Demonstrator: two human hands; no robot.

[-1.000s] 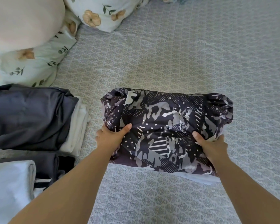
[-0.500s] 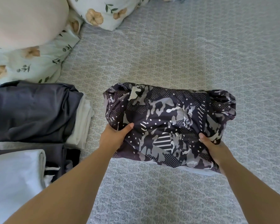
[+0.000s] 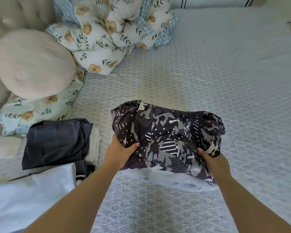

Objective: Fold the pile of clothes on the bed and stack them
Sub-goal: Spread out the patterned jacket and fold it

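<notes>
Both hands grasping the folded camo garment (image 3: 166,138) mid-bed (image 3: 208,73): left hand (image 3: 119,151) on its near-left corner, thumb on top, right hand (image 3: 214,161) on the near-right edge. White lining peeking out underneath. Dark folded stack (image 3: 55,142) just left, floral duvet (image 3: 107,34) far left.

A folded garment (image 3: 168,140) in a dark camouflage print with grey patches, white dots and stripes is a rumpled bundle in the middle of the bed (image 3: 225,81), a pale lining (image 3: 171,179) showing along its near edge. At the bed's left edge lies a stack of folded clothes: a dark grey piece (image 3: 57,142) on top of a white one (image 3: 94,145), with a light blue-white folded piece (image 3: 29,195) nearer the near-left corner.
</notes>
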